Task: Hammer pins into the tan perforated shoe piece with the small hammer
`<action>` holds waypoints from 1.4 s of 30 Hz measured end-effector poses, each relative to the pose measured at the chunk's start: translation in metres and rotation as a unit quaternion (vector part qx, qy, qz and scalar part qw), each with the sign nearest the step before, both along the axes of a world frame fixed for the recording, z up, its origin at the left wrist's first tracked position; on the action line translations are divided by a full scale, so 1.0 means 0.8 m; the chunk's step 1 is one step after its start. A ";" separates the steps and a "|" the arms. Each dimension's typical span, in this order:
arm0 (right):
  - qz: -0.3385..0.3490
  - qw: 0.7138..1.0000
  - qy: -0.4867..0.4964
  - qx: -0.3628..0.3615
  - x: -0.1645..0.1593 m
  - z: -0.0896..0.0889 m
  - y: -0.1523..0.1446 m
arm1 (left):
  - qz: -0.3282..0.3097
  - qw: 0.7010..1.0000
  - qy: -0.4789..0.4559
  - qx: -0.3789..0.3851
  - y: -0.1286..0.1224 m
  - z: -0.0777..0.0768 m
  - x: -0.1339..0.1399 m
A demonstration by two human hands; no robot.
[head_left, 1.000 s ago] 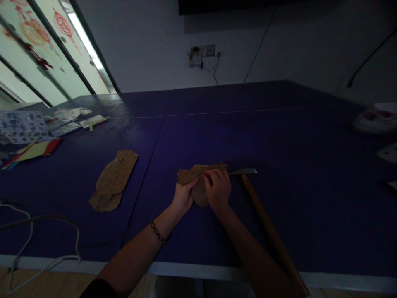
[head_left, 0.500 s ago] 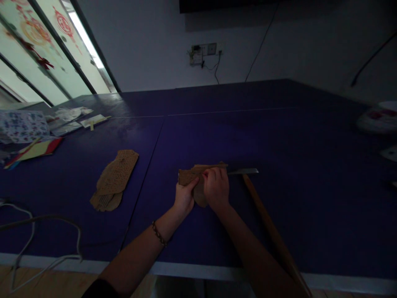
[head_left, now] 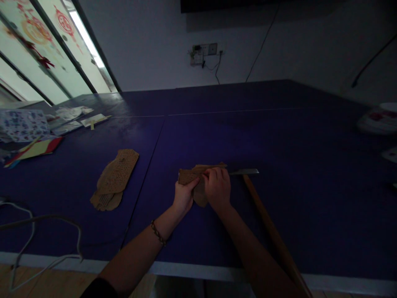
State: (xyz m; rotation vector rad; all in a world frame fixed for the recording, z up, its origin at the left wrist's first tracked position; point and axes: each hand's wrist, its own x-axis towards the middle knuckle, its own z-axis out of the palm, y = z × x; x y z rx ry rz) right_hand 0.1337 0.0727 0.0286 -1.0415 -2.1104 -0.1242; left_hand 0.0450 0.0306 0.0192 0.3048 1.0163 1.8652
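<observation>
Left hand [head_left: 183, 196]: yours pinches the card [head_left: 186, 176] near its left end, thumb on top.
Right hand [head_left: 218, 186]: your fingers curl against the card; whether they pinch it, cannot tell.
Card: between your hands, at the bench [head_left: 310, 165].
Metal strip [head_left: 249, 171]: juts right of your right hand, by the stick's [head_left: 263, 213] far end.
Other card [head_left: 118, 176]: lies on your left.

This looks like a room in a home, though a small workroom cannot be ruled out. Red ornamental designs [head_left: 64, 21] brighten the glass-like panels [head_left: 66, 76], wall sockets [head_left: 204, 50] sit above a broad purple tabletop [head_left: 279, 145], and the floor [head_left: 62, 285] looks like pale wood.
</observation>
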 end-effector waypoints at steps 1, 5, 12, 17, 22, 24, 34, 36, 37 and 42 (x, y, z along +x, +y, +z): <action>0.000 1.000 0.000 0.001 0.000 0.000 0.000 | 0.001 1.000 0.003 -0.002 0.000 0.000 0.000; 0.012 1.000 0.009 0.011 -0.003 0.001 -0.003 | 0.034 0.999 0.001 -0.012 0.002 0.000 -0.002; 0.040 0.996 0.077 0.021 -0.005 -0.003 -0.009 | 0.040 0.999 -0.019 -0.027 0.005 -0.001 -0.007; 0.080 0.990 0.117 0.007 -0.004 -0.011 -0.009 | 0.023 0.999 -0.039 -0.022 0.003 0.000 -0.004; 0.088 0.987 0.131 0.001 -0.003 -0.016 -0.003 | 0.008 0.999 -0.042 -0.017 0.002 0.001 -0.003; 0.077 0.988 0.137 -0.005 -0.001 -0.017 -0.001 | 0.001 0.999 -0.041 -0.015 0.002 0.001 -0.001; 0.074 0.974 0.215 -0.026 0.003 -0.009 -0.006 | 0.024 0.998 -0.047 -0.019 0.004 -0.003 -0.006; 0.061 0.971 0.227 -0.041 0.003 -0.009 -0.006 | 0.016 0.998 -0.049 -0.023 0.004 -0.004 -0.006; 0.058 0.970 0.230 -0.049 0.002 -0.009 -0.005 | 0.010 0.998 -0.050 -0.026 0.004 -0.003 -0.005; 0.067 0.969 0.228 -0.065 0.001 -0.010 -0.002 | 0.004 0.998 -0.048 -0.027 0.002 -0.001 -0.001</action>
